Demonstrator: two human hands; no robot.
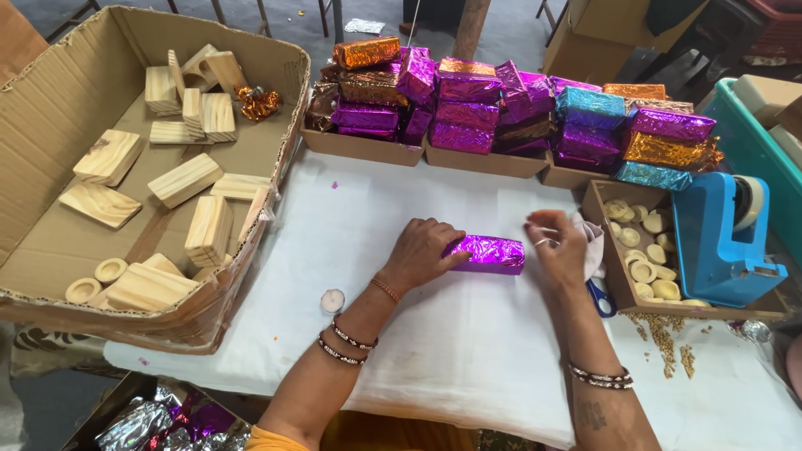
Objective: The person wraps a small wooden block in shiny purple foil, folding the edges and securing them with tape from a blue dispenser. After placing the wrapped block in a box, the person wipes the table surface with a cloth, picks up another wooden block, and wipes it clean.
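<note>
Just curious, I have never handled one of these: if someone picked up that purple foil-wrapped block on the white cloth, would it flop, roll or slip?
The purple foil-wrapped block probably stays stiff: its edges look straight, like the bare wooden blocks in the cardboard box. Its flat sides suggest it would slide rather than roll. The glossy crinkled foil may feel slippery and dent easily, so both the left hand and right hand steady it.

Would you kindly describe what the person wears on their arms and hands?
Both arms are bare, with no sleeves. The left hand has a thin orange thread at the wrist and two beaded bangles further up the forearm. The right hand wears a ring, with bangles and a small dark marking on the forearm.
</note>
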